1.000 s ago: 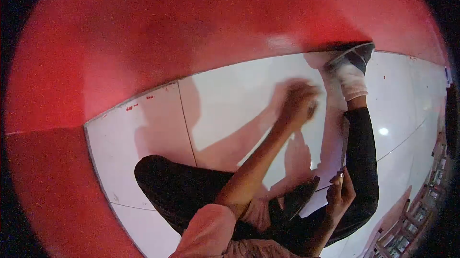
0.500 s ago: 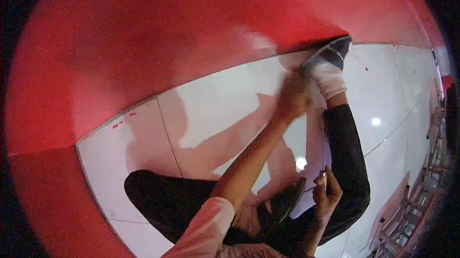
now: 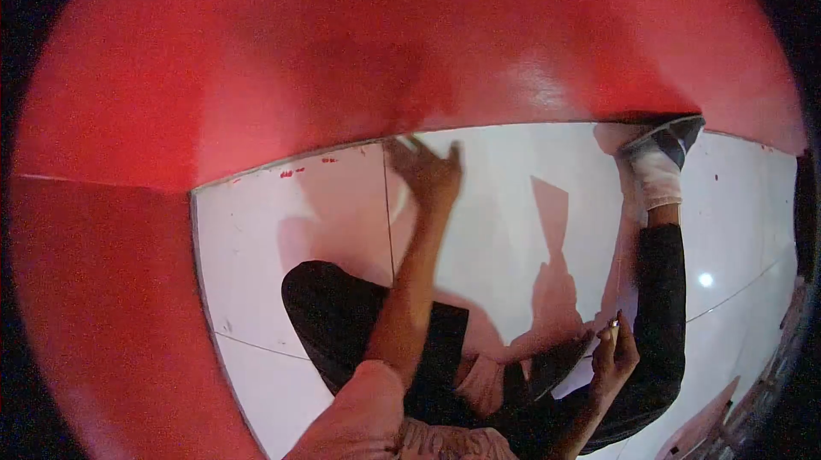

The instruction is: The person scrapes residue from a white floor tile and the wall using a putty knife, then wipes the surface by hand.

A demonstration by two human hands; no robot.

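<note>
My left hand (image 3: 430, 173) reaches forward to the line where the white tiled floor (image 3: 505, 203) meets the red wall (image 3: 479, 58). Its thumb is spread away from the fingers, whose tips are blurred near the base of the wall; a pale streak shows among them. Close to my bent leg, my right hand (image 3: 617, 359) pinches a small slim tool with a shiny metal tip (image 3: 614, 324), its tip pointing up and forward. Most of that tool is hidden in the fingers.
My dark-trousered knee (image 3: 329, 297) is at the left. At the right, a foot in a dark shoe (image 3: 676, 139) and pale sock rests against the wall base. Red smudges (image 3: 295, 173) mark the floor along the wall. Dark clutter (image 3: 770, 357) lines the far right edge.
My left hand has left the area by the shoe and moved left along the wall base. The view has shifted left; my right hand keeps its pinch.
</note>
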